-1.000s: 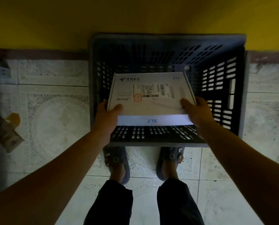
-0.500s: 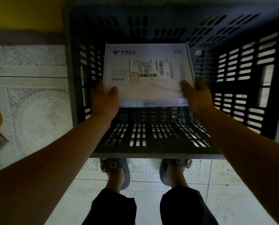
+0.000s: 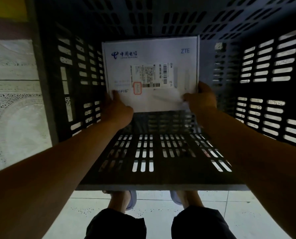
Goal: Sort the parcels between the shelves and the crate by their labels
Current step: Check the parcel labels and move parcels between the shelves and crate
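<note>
A flat white ZTE parcel box [image 3: 150, 57] with a shipping label and barcode on top is held low inside a dark slotted plastic crate [image 3: 161, 178]. My left hand [image 3: 117, 109] grips its near left corner and my right hand [image 3: 201, 99] grips its near right corner. Both forearms reach over the crate's near wall. Whether the box touches the crate floor cannot be told; the floor beneath it is hidden.
The crate stands on pale patterned floor tiles [image 3: 14, 109] against a yellow wall [image 3: 6, 7]. My feet in slippers [image 3: 131, 199] stand just behind the crate's near wall. The crate walls rise on all sides of the box.
The box has gone deeper into the crate with both hands still on it, and the view has dropped closer, so the crate now fills the frame.
</note>
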